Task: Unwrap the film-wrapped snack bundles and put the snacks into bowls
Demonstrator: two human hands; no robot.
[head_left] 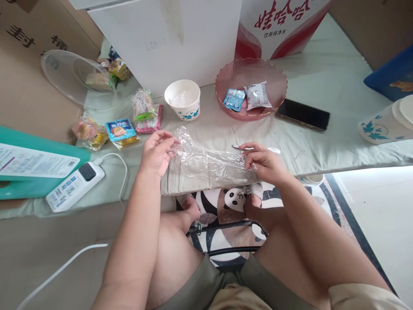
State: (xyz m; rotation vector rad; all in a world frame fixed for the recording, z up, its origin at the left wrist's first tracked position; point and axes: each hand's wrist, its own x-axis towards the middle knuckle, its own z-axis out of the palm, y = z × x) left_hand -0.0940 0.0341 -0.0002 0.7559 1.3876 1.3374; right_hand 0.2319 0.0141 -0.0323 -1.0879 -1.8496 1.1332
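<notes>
A crinkled clear plastic bag or film (213,165) stretches between my hands over the front of the covered table. My left hand (158,153) pinches its left end between thumb and fingers. At the other end, my right hand (263,161) has its fingers closed on the film. Just behind my right fingers is a thin tool with a white end (275,150) and a dark tip; its middle is hidden. Beyond the film stands a white paper cup (183,101) with blue leaves, something clear inside it. A pink ribbed bowl (222,107) holds several small packets.
Wrapped snacks (121,131) lie at left, near a tilted clear plastic tub (61,86). A white power strip (75,187) with a cable sits at the left edge. On the right are a black phone (303,114) and paper cups (382,125). Boxes (200,38) line the back.
</notes>
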